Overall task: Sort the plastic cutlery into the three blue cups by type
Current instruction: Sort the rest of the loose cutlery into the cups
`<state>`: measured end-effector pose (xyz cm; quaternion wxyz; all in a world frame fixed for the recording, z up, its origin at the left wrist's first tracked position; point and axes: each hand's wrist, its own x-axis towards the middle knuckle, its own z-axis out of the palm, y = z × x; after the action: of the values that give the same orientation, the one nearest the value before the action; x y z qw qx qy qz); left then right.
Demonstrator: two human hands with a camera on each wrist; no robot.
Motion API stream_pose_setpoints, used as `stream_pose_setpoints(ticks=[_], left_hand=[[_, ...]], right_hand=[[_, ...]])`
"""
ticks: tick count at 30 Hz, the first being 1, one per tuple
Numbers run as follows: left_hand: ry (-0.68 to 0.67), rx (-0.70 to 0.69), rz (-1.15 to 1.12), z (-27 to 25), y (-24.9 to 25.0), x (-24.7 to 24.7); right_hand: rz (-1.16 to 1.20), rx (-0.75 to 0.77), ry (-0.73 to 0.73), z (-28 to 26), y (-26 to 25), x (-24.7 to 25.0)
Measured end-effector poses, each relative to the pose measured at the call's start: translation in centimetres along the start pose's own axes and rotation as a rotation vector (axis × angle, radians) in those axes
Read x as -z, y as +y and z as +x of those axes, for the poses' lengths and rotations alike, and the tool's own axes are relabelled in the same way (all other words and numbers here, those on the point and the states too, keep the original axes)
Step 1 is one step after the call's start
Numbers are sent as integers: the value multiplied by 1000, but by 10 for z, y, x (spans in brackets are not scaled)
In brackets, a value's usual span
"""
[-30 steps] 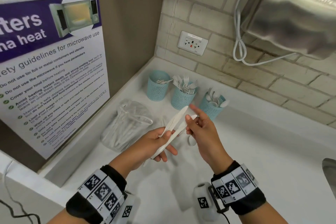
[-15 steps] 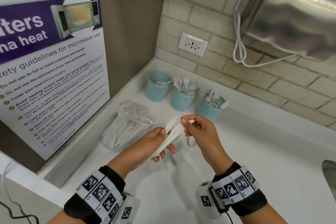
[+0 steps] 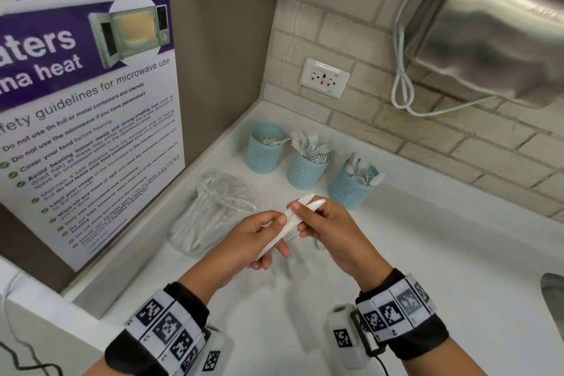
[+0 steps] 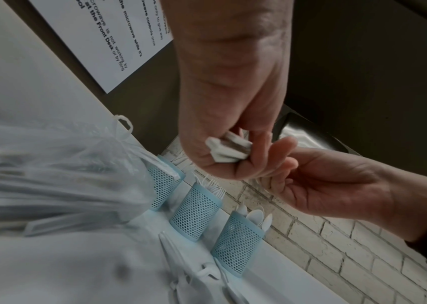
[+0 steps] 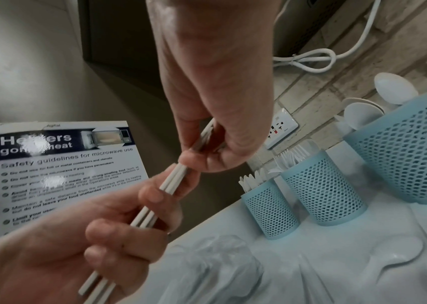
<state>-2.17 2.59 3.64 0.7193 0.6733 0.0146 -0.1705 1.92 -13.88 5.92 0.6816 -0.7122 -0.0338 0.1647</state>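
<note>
Three blue mesh cups stand in a row by the brick wall: the left cup (image 3: 265,149) holds knives, the middle cup (image 3: 307,168) forks, the right cup (image 3: 351,191) spoons. Above the counter in front of them, both hands hold a small bundle of white plastic knives (image 3: 300,211). My left hand (image 3: 274,233) grips the handle ends (image 4: 228,151). My right hand (image 3: 306,217) pinches the blade end (image 5: 202,142). The sticks lie side by side (image 5: 160,195). A clear plastic bag (image 3: 210,210) of more cutlery lies to the left.
Loose white cutlery (image 4: 194,277) and a spoon (image 5: 394,259) lie on the white counter (image 3: 427,268) under my hands. A microwave poster (image 3: 85,107) leans at the left. A steel dispenser (image 3: 488,24) with a white cable (image 3: 403,82) hangs on the wall. A sink edge (image 3: 554,293) shows at the right.
The knives stood splayed apart a second ago; my right hand has pressed them together into one bundle, and both hands have come closer and a little lower.
</note>
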Motion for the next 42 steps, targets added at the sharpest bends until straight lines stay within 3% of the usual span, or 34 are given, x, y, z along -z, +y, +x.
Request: stream_pose_setpoints(ticks=[4, 8, 13, 17, 22, 26, 34, 37, 42], left_hand=[[94, 7, -50, 2, -2, 4], [230, 38, -100, 5, -6, 14], [214, 51, -68, 5, -7, 14], [193, 70, -48, 5, -10, 13], [202, 88, -38, 6, -14, 17], [206, 96, -33, 8, -16, 19], [217, 126, -18, 15, -19, 21], [209, 137, 23, 17, -21, 20], [171, 158, 64, 17, -22, 17]], right_hand=[[37, 71, 156, 15, -19, 10], [86, 247, 313, 35, -52, 25], [110, 381, 453, 74, -80, 28], [32, 340, 473, 115, -70, 20], [-221, 267, 418, 146, -48, 4], [-346, 223, 279, 151, -41, -4], [-340, 281, 155, 85, -44, 6], [-605, 181, 62, 57, -19, 22], [-1309, -27, -76, 36, 46, 64]])
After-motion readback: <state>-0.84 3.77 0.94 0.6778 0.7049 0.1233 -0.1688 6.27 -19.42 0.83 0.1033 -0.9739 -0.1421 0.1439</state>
